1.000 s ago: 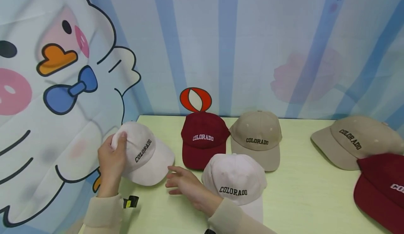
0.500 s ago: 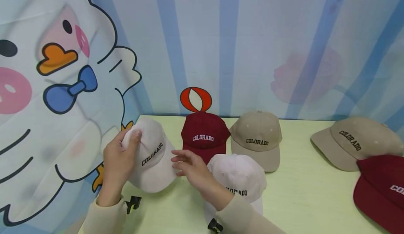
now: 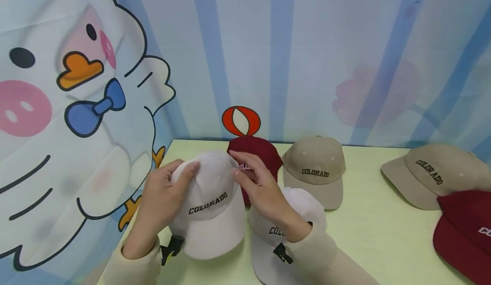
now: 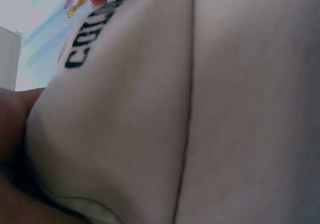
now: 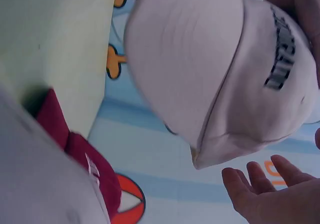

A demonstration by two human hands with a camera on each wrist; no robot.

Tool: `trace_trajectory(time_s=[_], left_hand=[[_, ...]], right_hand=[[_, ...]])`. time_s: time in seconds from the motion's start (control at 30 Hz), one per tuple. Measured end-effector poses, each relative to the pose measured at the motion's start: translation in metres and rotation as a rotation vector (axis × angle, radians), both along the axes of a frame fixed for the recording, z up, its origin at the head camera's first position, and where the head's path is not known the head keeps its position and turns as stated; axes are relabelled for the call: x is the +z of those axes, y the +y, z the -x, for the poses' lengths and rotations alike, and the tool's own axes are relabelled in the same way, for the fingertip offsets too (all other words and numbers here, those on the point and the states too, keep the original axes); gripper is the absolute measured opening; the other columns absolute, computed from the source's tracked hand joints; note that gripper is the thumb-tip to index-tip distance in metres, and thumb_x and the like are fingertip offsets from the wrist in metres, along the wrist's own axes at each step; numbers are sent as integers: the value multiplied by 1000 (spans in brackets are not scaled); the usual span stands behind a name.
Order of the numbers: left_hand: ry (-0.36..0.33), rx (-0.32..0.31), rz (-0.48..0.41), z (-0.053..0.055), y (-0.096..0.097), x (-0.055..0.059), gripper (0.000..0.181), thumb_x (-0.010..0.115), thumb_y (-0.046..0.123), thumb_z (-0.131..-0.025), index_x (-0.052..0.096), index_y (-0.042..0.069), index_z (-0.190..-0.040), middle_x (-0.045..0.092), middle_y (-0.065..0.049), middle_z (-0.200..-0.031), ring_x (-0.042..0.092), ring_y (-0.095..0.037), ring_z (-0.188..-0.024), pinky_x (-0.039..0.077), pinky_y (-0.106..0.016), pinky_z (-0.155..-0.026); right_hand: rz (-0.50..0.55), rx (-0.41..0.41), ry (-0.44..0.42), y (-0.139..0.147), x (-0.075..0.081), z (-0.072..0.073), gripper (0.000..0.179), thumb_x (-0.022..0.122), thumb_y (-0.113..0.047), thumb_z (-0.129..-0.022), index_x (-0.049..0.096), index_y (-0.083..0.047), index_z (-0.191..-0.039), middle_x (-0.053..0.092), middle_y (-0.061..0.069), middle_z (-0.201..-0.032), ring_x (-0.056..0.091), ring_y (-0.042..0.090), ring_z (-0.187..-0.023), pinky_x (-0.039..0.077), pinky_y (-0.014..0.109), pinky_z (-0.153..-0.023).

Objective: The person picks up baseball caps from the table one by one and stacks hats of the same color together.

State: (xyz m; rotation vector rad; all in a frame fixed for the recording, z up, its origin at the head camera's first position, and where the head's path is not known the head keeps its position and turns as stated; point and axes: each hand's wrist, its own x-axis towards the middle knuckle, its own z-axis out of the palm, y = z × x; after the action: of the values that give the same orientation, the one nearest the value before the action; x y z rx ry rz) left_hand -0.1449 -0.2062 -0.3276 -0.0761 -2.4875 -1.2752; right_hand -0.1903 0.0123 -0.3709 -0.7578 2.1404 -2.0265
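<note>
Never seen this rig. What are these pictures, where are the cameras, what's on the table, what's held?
No machine: these are a person's bare hands. The wide picture comes from a head-worn camera looking forward and down; each close-up comes from a camera on one wrist. The left hand grips a white cap. The right hand is beside it, with a gap between most fingers and the cap in the right wrist view. On the table: a second white cap, partly behind the right arm; a dark red cap and a beige cap beyond it; another beige cap and another dark red cap further right.
</note>
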Motion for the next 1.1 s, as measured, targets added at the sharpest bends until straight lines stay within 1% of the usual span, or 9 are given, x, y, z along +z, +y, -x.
trace_trajectory(time_s=[0.17,0.3,0.37,0.43,0.5,0.57,0.67,0.8,1.1], left_hand=[[-55,-202,-93,1,15,4,36,64,36,-103,67,7,-82,62,-10,-68,64,-20,-57,57,-36,-50],[-118,-351,-136,7,29,2,35,62,35,-105,69,7,-85,66,-9,-71,68,-23,-62,59,-37,-54],[-134,-414,-160,10,37,0,33,61,34,-106,70,7,-87,67,-10,-74,70,-24,-64,61,-38,-56],[-146,-467,-185,13,45,-4,31,60,33,-106,72,8,-92,69,-10,-77,70,-24,-66,62,-39,-59],[-156,-509,-214,17,52,-10,29,60,32,-106,74,8,-99,70,-11,-80,71,-24,-68,63,-40,-61],[-174,-546,-250,22,58,-18,31,59,33,-106,75,6,-103,71,-12,-82,72,-22,-70,63,-40,-63],[-216,-584,-303,30,67,-31,33,58,34,-107,75,5,-109,73,-12,-85,72,-21,-71,63,-39,-64],[-271,-607,-361,41,81,-51,35,57,34,-107,75,5,-109,73,-11,-86,72,-20,-72,62,-36,-66],[-388,-577,-362,55,106,-95,42,55,45,-106,74,7,-103,72,-5,-84,70,-14,-72,59,-29,-65]], right_hand=[[-30,-4,75,26,5,4,45,51,-19,-109,48,-17,-154,43,5,-158,38,28,-150,32,55,-124],[-87,14,57,44,4,4,42,50,-25,-110,51,-21,-152,52,3,-153,49,25,-142,42,49,-118],[-116,20,40,53,3,2,37,48,-28,-111,55,-23,-147,59,1,-145,57,23,-132,49,41,-110],[-138,8,38,61,1,0,32,47,-29,-111,62,-20,-137,65,2,-131,62,20,-116,54,33,-98],[-150,-16,29,69,-1,-3,27,46,-30,-112,66,-16,-124,66,4,-116,63,17,-101,55,28,-85],[-142,-33,19,77,-5,-4,26,46,-28,-112,64,-10,-109,62,6,-101,60,16,-88,53,27,-75],[-141,-59,5,88,-11,-5,26,46,-27,-112,57,-7,-98,56,5,-90,57,13,-78,51,28,-66],[-143,-93,-38,102,-21,-6,27,48,-27,-111,53,-7,-94,55,2,-82,59,11,-72,53,29,-61],[-160,-157,-215,123,-54,-5,29,50,-32,-110,52,-7,-97,55,0,-86,60,11,-73,53,29,-65]])
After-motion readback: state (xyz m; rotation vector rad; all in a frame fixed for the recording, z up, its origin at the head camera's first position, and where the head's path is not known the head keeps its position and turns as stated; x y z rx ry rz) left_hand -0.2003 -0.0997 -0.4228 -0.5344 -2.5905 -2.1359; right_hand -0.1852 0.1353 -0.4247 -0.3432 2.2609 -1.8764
